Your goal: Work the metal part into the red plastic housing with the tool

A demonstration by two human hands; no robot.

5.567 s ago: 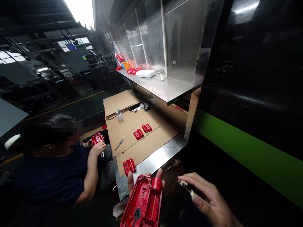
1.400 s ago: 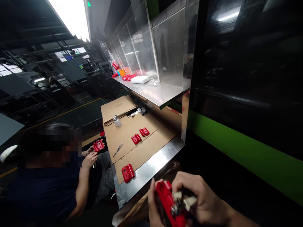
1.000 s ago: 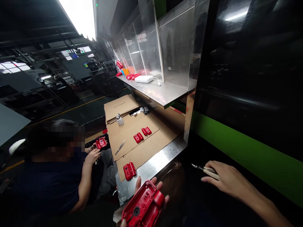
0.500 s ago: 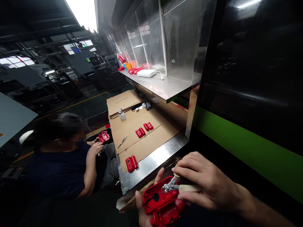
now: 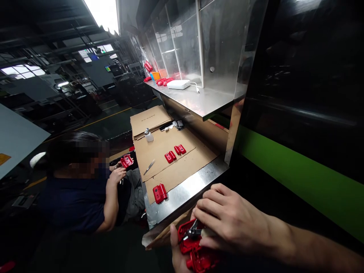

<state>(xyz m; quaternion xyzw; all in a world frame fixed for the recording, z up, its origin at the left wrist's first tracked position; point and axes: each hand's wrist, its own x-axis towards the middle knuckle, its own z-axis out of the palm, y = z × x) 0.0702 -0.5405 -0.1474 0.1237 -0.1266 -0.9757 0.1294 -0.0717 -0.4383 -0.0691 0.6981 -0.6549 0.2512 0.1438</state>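
Low in the view, my left hand [image 5: 178,250] is closed around an opened red plastic case [image 5: 202,261], gripping it from the left and below. My right hand [image 5: 227,216] is wrapped about the pale handles of a pair of side cutters [image 5: 193,232]. The metal jaws of the cutters lie inside the upper half of the case, near its left wall. My right fingers cover part of the case and most of the handles. Whether the jaws touch the plastic I cannot tell.
Ahead, a cardboard-covered metal bench [image 5: 187,189] carries several red cases [image 5: 160,193], tweezers [image 5: 149,167] and a dispenser bottle [image 5: 148,135]. Above is a metal shelf [image 5: 213,100] with a white box [image 5: 178,84]. At left a seated co-worker [image 5: 76,193] holds another red case [image 5: 126,160].
My right hand has moved left and closed further over the cutters, bringing it over the case and hiding more of it. The view has shifted slightly.
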